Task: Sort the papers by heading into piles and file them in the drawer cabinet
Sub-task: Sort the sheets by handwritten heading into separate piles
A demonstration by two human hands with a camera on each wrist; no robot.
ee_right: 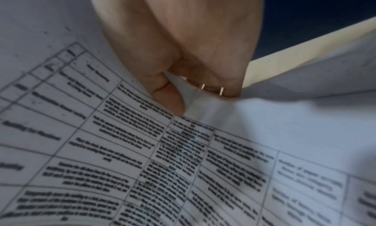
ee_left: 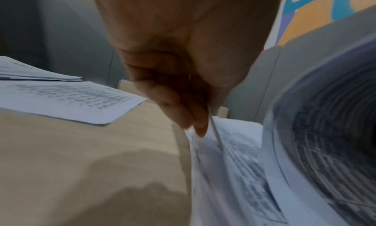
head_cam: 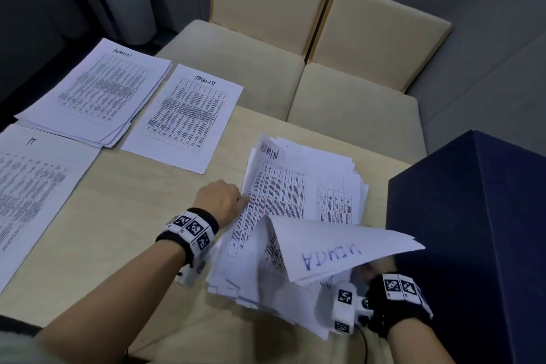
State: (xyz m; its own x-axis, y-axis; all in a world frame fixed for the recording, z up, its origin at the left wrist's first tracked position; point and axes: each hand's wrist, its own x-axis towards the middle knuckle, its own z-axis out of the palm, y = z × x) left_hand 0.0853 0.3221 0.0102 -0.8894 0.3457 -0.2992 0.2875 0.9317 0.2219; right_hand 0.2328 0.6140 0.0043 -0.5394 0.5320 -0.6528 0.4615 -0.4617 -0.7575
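Unsorted stack [head_cam: 298,216] lies loose and fanned on the counter [head_cam: 133,216], just beside a dark blue box [head_cam: 472,230]. Three sorted piles sit at the far left: ADMIN pile [head_cam: 94,91], TASKLIST sheet [head_cam: 186,115], and a third pile [head_cam: 32,186] whose heading is not legible.

Left hand [head_cam: 220,196]: fingers curled, pinching the left edge of an upper sheet headed ADMIN. Right hand [ee_right: 183,52]: thumb and fingers pinch a lifted sheet [head_cam: 339,248], which curls over and shows an ADMIN heading reversed through the paper.

Handling judgement: the sheets are light, thin and limp; they slide on one another, crease readily, and two may cling together. Hold is best taken at an edge or corner, with the other hand steadying the stack.

View differences: the head view shows the headings, the piles and the box, but the lifted sheet largely hides the right hand. The right wrist view shows that pinch plainly, with the printed table close up. The left wrist view shows the left fingertips [ee_left: 195,125] at the sheet's edge, though blurred.
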